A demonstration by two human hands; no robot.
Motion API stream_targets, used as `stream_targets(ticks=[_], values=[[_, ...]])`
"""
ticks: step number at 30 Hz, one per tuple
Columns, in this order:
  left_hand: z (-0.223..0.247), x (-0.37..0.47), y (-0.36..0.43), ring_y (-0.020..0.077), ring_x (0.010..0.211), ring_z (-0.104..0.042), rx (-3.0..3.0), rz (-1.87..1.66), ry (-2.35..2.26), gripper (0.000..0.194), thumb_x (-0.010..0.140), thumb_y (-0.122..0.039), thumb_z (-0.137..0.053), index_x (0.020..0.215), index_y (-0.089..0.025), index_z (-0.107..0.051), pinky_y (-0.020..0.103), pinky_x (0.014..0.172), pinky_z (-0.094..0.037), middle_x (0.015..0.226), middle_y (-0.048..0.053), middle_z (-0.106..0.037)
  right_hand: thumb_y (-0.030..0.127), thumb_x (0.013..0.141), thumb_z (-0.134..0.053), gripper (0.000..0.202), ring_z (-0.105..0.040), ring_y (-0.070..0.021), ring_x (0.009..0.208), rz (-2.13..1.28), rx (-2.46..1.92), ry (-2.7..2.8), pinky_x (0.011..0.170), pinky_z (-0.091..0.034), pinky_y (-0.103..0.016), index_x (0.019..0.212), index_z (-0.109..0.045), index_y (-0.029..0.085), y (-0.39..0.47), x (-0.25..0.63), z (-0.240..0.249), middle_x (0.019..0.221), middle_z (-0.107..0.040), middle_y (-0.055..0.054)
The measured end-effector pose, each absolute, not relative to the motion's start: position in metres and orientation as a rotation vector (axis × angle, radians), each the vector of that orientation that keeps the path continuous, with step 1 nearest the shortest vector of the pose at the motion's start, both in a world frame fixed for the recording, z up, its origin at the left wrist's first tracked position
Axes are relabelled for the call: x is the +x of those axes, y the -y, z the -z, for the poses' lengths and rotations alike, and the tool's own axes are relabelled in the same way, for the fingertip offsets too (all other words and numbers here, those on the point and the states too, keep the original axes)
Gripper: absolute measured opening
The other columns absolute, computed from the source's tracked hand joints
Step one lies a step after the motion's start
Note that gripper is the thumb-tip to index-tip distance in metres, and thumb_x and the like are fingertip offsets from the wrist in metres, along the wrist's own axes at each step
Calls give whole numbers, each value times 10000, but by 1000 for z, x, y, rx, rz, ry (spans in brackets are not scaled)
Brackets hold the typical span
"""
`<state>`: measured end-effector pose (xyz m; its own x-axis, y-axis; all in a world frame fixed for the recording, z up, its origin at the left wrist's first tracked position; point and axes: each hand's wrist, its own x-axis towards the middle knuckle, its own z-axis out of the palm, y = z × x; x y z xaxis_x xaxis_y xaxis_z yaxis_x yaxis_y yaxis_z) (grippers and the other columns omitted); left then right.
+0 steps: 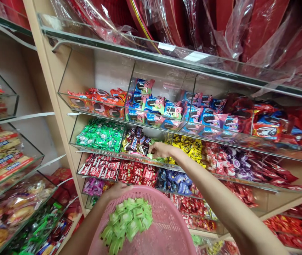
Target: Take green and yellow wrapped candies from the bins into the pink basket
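Note:
A pink plastic basket (172,216) is held at the lower middle, its rim gripped by my left hand (117,190). Light green wrapped candies (133,219) lie in a pile in the basket's left part. My right hand (160,150) reaches into a glass shelf compartment, its fingers curled down at a few light green packets (153,156). Dark Snickers packets (136,141) lie just left of that hand, and yellow packets (189,147) are to its right, partly behind the wrist. Whether the fingers pinch a packet is too small to tell.
Glass shelf edges (151,125) run above and below my right hand. Blue cookie packets (153,103) fill the tier above; green candies (100,134) sit to the left. A wooden upright (52,95) divides off shelves of baked snacks (4,156).

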<state>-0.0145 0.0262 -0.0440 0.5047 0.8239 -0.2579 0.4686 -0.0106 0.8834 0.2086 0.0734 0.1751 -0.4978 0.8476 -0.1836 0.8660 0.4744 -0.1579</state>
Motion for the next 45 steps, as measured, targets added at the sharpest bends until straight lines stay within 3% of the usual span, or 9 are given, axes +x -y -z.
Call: stream_targets(ticks=[7,13,21,35,38,45], values=[[41,-14,-26,91,504,-335,1639,-420,-1119,499,656,-619,-441,625,-135,-560,207,476,-257,517,-33,-429,137,599,-635,256,-519,-104,671,359,1545,-2661,563,-365,-177,854,-623,148,-72,210,-175,807,-621,-16],[36,-12,-26,88,494,-311,1651,-377,-1120,510,642,-641,-438,609,-144,-549,206,473,-246,503,-38,-393,99,600,-607,356,-527,-111,708,417,1441,-2684,583,-375,-174,954,-611,131,-75,214,-173,859,-616,-28],[38,-14,-29,80,495,-271,1693,-390,-1119,511,639,-660,-425,556,-159,-481,204,477,-218,496,-51,-321,165,611,-626,216,-513,-111,675,438,1508,-2721,587,-364,-186,822,-648,126,-74,212,-177,767,-612,-15],[50,-10,-35,94,499,-346,1641,-428,-1091,514,602,-645,-471,587,-139,-557,219,502,-260,485,-42,-421,300,690,-567,210,-500,-89,615,959,1649,-2979,587,-401,-212,771,-556,106,-78,216,-183,688,-583,-5],[46,-11,-33,86,489,-324,1677,-424,-1077,515,632,-645,-442,569,-142,-537,215,496,-249,477,-50,-391,292,694,-565,208,-508,-94,624,885,1678,-2986,593,-398,-220,788,-563,107,-78,218,-187,703,-593,-14],[37,-11,-30,79,480,-293,1700,-408,-1081,502,657,-631,-427,557,-145,-505,210,479,-216,476,-52,-348,213,644,-613,154,-479,-97,590,328,1562,-2736,535,-342,-198,769,-615,123,-66,219,-209,639,-584,-2]])
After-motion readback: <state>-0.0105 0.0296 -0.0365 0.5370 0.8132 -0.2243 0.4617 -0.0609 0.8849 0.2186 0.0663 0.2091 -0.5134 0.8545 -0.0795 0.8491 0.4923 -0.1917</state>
